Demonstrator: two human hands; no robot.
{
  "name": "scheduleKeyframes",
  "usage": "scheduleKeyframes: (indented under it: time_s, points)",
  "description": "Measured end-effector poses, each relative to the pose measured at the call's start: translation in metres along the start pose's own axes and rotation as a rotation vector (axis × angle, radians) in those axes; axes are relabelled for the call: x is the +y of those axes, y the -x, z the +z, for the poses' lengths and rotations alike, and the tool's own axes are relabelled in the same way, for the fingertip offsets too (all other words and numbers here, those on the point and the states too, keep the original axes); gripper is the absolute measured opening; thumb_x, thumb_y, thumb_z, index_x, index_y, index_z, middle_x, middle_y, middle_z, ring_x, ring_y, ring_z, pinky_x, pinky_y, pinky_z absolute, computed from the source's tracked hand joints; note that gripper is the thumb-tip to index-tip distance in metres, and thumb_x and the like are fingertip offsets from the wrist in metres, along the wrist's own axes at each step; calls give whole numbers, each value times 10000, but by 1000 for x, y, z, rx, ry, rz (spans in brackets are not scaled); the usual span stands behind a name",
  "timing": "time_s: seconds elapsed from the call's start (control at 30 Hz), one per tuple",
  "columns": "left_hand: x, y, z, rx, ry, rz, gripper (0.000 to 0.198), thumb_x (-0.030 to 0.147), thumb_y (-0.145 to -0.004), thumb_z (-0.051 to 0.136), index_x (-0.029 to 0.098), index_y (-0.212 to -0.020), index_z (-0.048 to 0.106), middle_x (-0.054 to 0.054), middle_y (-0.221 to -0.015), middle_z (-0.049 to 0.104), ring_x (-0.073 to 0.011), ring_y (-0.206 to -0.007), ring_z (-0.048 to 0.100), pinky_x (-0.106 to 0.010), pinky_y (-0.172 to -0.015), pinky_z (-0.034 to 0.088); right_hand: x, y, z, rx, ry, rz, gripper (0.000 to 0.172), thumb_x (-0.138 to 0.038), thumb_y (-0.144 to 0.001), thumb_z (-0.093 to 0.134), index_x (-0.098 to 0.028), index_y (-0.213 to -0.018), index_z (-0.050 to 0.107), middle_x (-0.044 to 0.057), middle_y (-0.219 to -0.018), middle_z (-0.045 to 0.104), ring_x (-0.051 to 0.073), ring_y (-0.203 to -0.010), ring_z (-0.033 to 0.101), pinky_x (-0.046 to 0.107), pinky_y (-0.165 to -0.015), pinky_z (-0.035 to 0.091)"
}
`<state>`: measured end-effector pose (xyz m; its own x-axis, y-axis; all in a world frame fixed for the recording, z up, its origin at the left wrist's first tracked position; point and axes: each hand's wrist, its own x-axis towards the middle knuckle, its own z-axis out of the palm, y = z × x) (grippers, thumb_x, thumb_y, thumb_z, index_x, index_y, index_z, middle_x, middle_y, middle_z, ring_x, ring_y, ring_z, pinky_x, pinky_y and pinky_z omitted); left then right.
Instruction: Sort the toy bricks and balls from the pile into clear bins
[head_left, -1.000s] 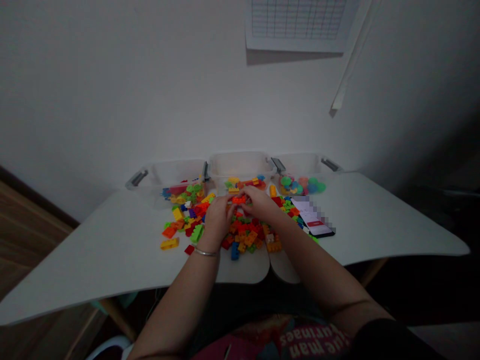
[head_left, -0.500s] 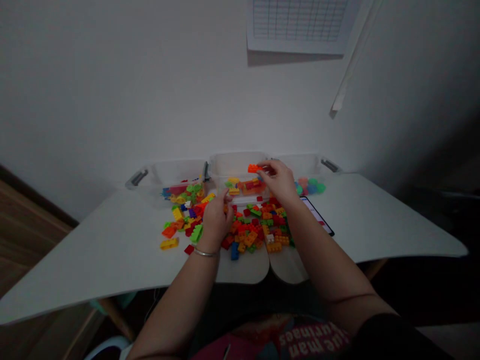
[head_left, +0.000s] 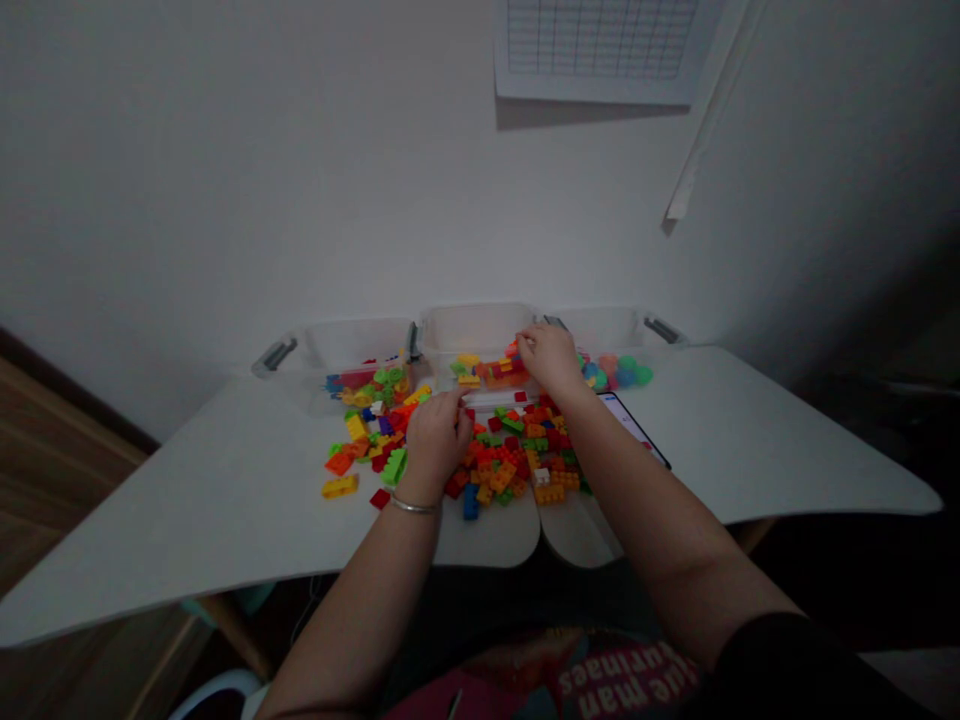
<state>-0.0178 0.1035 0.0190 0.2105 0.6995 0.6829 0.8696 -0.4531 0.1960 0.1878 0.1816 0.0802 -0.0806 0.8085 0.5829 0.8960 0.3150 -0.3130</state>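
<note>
My right hand [head_left: 551,360] is over the middle clear plastic bin [head_left: 480,325]. Its bent fingers pinch an orange toy building brick [head_left: 512,350], which shows only in part at the fingertips. Inside that bin lie yellow, red and orange bricks. My left hand [head_left: 437,432], with a bracelet at the wrist, hovers palm down over the loose brick pile [head_left: 495,468], close to the bin's front. Its thumb and index finger look apart, and no brick shows between them; its other fingers are mostly hidden.
To the left, a clear bin [head_left: 358,340] holds mixed coloured pieces; the right bin [head_left: 600,325] holds round pastel pieces. A phone [head_left: 634,428] lies beside my right forearm. The white tabletop [head_left: 247,480] backs onto a wall with a printed sheet [head_left: 592,50].
My right hand has lowered slightly into the middle bin with the orange brick, which is now more hidden. My left hand has shifted a little right, its raised finger now lowered.
</note>
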Motion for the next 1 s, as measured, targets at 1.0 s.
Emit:
scheduleKeyframes:
  time_s: [1.0]
  points:
    - [-5,0,13,-129,-18,-18,273,196,-841,498,184,-1064,655,-113,-1023,707,-265,-985,632,-434,-898,499,3,77,-17,-242,27,-70,185,-272,-860,619,-195,-991,724,97,-1078,709,258,-1020,614,386,-919,442]
